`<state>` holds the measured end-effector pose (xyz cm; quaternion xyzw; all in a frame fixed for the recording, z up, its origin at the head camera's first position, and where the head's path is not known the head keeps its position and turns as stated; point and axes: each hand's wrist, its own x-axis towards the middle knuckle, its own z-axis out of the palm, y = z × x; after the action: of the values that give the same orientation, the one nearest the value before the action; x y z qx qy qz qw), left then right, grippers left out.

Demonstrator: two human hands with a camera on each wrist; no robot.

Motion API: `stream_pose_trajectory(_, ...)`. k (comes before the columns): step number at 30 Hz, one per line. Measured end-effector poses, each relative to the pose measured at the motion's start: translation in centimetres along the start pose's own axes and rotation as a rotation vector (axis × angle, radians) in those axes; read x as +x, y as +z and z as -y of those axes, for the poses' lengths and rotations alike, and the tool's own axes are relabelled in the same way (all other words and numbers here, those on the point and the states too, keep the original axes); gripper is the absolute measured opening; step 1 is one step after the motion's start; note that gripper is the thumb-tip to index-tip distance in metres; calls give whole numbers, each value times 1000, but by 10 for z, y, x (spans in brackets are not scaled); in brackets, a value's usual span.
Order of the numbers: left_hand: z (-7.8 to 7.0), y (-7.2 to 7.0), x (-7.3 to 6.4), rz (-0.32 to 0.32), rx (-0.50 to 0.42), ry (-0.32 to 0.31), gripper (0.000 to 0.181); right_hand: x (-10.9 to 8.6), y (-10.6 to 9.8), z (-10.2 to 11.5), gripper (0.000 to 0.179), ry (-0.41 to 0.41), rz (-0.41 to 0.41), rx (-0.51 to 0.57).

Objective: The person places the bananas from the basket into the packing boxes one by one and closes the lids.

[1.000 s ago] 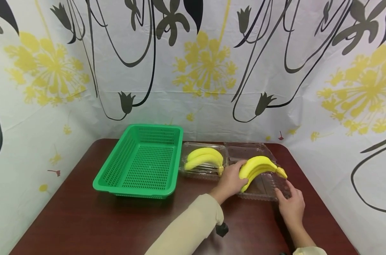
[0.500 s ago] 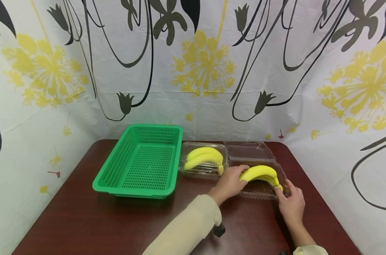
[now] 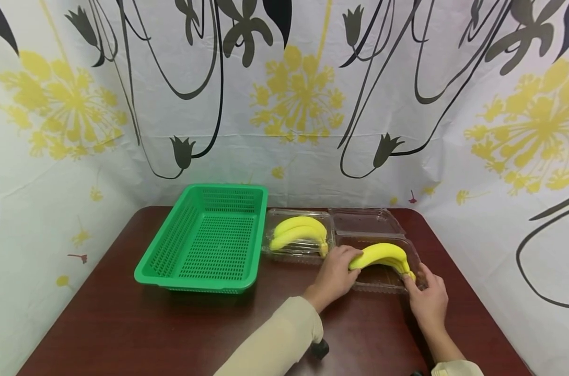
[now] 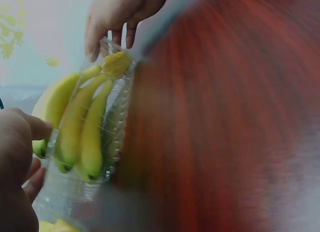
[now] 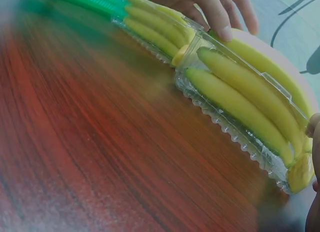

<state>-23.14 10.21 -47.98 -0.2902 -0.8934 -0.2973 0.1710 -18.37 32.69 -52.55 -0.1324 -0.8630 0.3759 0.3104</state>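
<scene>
A bunch of yellow bananas (image 3: 383,254) lies in a clear plastic clamshell container (image 5: 235,129), stem end toward the right. My left hand (image 3: 335,274) is at the banana tips, thumb on the near side and fingers over the far side. In the right wrist view, one left fingertip (image 5: 226,33) touches a banana's upper end. At the opposite end my right hand (image 3: 427,297) pinches the container's wall beside the stem (image 4: 116,64). The container's lid (image 3: 369,222) lies folded back, away from me.
A second clear container (image 3: 299,256) with another bunch of bananas (image 3: 299,232) stands just left, against a green perforated basket (image 3: 140,272). All rest on a dark red table (image 3: 171,329). Patterned cloth (image 3: 246,156) rises behind and at both sides.
The bananas have come down from above the container into it, their stem lowering toward my right hand. My left hand has drawn slightly left along the tips. My right hand has stayed at the container's end.
</scene>
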Motion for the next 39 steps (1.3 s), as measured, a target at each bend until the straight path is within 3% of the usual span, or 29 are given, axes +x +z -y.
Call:
stream_pose_trajectory(3, 5, 2, -9, -110, 5, 30, 43, 0, 0, 2, 51, -4, 7, 3)
stream_pose_trajectory(6, 10, 3, -17, -193, -22, 21, 44, 1, 0, 4, 51, -2, 6, 8)
stream_pose_trajectory(11, 19, 9, -28, -259, -158, -60, 42, 2, 0, 5, 52, 14, 7, 10)
stream_pose_trajectory(19, 24, 13, -37, -185, -223, -154, 41, 2, 1, 5, 53, 28, 19, 8)
stream_pose_trajectory(26, 34, 26, -44, -191, -342, -139, 43, 0, 2, 6, 54, 49, 33, 4)
stream_pose_trajectory(31, 39, 28, -43, -171, -439, -159, 45, 3, 4, 8, 53, 46, 23, 3)
stream_pose_trajectory(39, 35, 29, -44, -137, -405, -156, 47, 3, -4, 10, 46, 97, 14, 33)
